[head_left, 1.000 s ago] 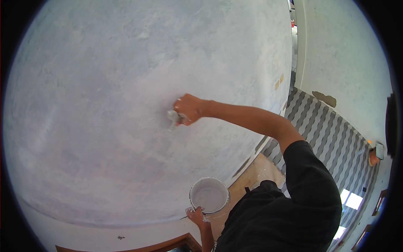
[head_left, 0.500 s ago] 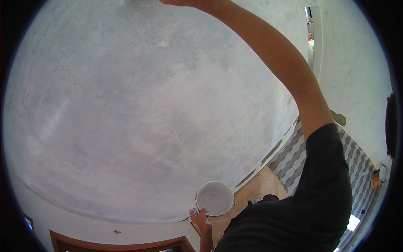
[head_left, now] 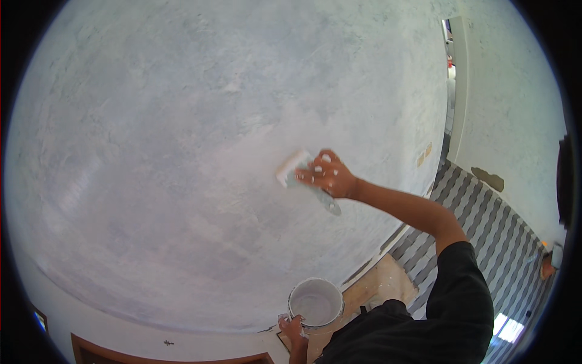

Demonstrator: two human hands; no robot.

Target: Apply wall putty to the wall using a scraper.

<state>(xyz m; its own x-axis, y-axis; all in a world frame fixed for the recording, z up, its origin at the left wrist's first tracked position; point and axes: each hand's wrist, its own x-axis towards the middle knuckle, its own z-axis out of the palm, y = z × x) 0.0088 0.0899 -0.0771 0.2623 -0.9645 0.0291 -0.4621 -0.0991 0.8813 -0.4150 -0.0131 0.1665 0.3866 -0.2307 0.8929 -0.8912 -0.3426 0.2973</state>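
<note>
My right hand (head_left: 334,176), spotted with white paint, is closed round a wide flat paintbrush (head_left: 328,202) with a pale grey-green handle. Its whitish bristles press against the middle of the wall (head_left: 182,121), which is streaked in white and grey. Low in the view, my left hand (head_left: 292,328) grips the near left rim of a round bucket (head_left: 316,300). White smears cover those fingers. A pale coating lines the bucket's inside; how much it holds is hard to tell.
A brown-framed opening (head_left: 170,359) lies at the lower left. Grey patterned floor tiles (head_left: 470,209) stretch along the right, beside a tan board or sheet (head_left: 391,279) near the bucket. A doorway edge (head_left: 459,91) stands at the upper right, and a terracotta-coloured object (head_left: 548,266) at the far right.
My right hand has come down from the upper edge to the middle of the wall, bringing the paintbrush into full view. The left hand and bucket appear slightly lower and further right.
</note>
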